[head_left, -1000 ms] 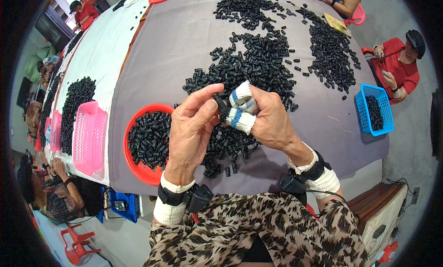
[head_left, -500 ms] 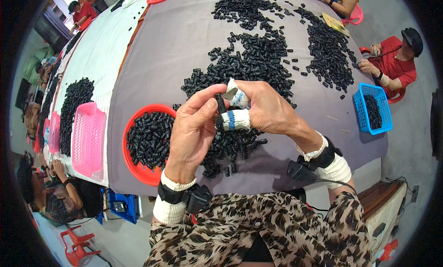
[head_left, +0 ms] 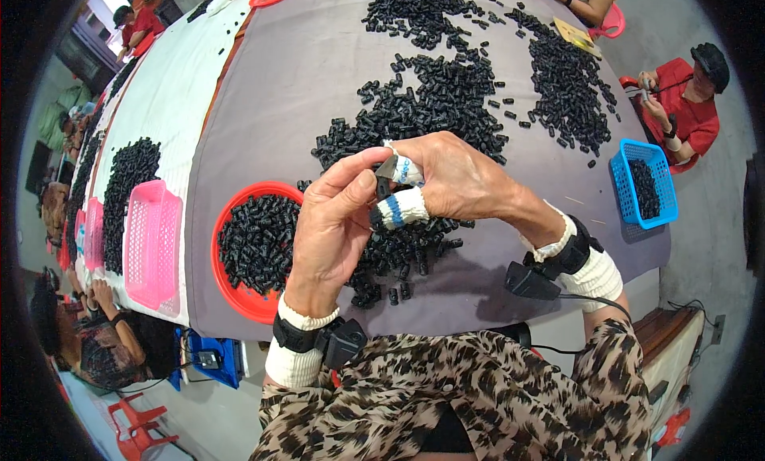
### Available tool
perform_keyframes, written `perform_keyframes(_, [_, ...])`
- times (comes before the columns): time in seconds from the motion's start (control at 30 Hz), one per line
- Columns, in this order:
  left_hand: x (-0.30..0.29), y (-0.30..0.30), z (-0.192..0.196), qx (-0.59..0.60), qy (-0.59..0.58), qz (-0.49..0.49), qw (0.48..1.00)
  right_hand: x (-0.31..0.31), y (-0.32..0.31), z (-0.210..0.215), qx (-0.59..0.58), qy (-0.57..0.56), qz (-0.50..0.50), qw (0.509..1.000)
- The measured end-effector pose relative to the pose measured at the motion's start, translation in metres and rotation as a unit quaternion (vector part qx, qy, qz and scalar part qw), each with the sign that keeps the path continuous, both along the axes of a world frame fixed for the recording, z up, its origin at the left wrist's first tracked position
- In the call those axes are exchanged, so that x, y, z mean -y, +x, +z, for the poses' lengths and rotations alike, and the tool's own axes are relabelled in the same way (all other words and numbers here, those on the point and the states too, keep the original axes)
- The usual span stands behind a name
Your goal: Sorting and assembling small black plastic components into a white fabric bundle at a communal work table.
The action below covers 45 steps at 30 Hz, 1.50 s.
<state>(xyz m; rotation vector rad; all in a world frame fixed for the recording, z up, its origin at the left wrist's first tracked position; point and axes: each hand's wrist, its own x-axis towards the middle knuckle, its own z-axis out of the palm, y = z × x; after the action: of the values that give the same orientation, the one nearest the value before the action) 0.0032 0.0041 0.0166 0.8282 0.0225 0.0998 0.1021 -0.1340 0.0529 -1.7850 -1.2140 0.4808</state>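
My left hand [head_left: 328,226] pinches a small black cylindrical part [head_left: 382,189] between thumb and fingertips, over the front of the table. Across from it, my right hand [head_left: 462,176] is curled closed, with white cloth wraps [head_left: 403,207] on its fingers, one striped blue. A small flat grey blade-like piece [head_left: 387,168] shows at the right fingertips, against the upper end of the part. The fingers partly hide both. Beneath and beyond the hands spreads a heap of similar black parts [head_left: 430,102] on the grey cloth.
A red round tray [head_left: 219,270] full of black parts stands left of my hands. Farther left is a pink basket [head_left: 151,246]; at right, a blue basket [head_left: 672,214] holds more parts. Other people work around the table, one in red [head_left: 687,102] at right.
My right hand has rolled and shifted slightly left; the grey piece now lies over the part's top. My left hand barely moved. The person in red has drawn their hands back from the heap.
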Motion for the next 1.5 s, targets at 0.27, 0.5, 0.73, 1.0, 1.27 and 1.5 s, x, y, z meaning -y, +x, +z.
perform_keyframes(0.27, [-0.001,0.001,-0.004,-0.007,0.001,0.004,1.0,-0.001,0.001,-0.006,0.048,-0.033,0.003,0.998])
perform_keyframes(0.5, [0.002,0.002,-0.007,0.011,-0.063,-0.014,0.998,0.003,-0.003,-0.007,-0.006,0.038,-0.006,0.999])
perform_keyframes(0.73, [0.003,0.002,-0.01,0.014,-0.075,-0.021,0.997,0.006,0.0,-0.003,0.014,0.007,-0.021,1.0])
perform_keyframes(1.0, [0.004,0.003,-0.012,0.018,-0.071,-0.024,0.997,0.008,-0.001,0.004,0.042,-0.026,-0.021,0.999])
perform_keyframes(1.27, [0.006,0.003,-0.013,0.003,-0.046,-0.019,0.999,0.01,0.002,0.0,0.043,-0.035,-0.012,0.998])
perform_keyframes(1.5, [0.005,0.001,-0.012,-0.01,-0.042,-0.013,0.999,0.008,0.002,-0.007,0.055,-0.025,-0.002,0.998])
